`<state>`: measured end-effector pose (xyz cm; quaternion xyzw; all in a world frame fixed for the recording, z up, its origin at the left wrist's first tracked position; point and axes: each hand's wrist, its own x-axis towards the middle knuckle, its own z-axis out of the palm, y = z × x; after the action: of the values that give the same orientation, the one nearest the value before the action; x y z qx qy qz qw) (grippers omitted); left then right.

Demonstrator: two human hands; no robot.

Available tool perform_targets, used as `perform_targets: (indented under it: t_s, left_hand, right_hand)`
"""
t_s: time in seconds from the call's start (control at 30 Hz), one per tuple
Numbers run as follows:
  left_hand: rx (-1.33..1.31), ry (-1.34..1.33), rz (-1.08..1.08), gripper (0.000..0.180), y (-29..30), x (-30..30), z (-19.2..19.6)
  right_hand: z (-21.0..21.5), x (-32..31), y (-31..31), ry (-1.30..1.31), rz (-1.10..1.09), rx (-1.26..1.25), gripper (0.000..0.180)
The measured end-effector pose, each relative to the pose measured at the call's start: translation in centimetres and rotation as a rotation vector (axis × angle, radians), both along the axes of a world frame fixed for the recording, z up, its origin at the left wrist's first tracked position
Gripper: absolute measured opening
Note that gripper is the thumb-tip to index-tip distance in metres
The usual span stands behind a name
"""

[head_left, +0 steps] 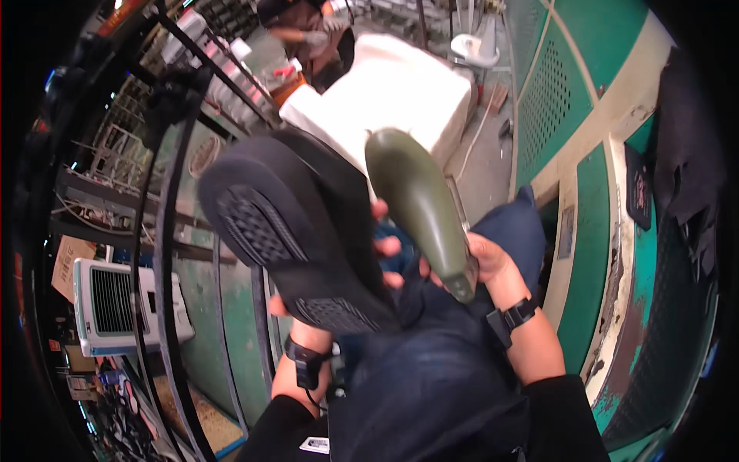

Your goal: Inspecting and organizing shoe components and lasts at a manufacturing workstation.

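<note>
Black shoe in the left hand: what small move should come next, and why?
Perhaps turn the black shoe over in the left hand: its sole faces the camera and no opening can be made out, while the right hand holds the green shoe last beside it.

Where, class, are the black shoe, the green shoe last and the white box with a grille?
Black shoe (282, 232), head view: on its sole.
Green shoe last (420, 206), head view: its smooth middle.
White box (114, 302), head view: on its grille.
</note>
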<state>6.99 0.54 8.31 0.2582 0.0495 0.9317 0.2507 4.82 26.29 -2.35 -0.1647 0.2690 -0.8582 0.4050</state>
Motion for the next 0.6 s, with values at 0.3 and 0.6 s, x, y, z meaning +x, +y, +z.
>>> perform_targets:
  t_s: [0.3,0.6]
  left_hand:
    - [-0.401,-0.113,0.44,0.131,-9.6,7.3,-5.4]
    - [-0.545,-0.439,0.566,0.131,-11.7,14.3,-5.5]
  right_hand:
    - [-2.6,1.3,-6.4,-0.515,-0.076,0.144,0.062]
    - [-1.5,-15.8,-7.6,-0.372,-0.538,0.268,0.051]
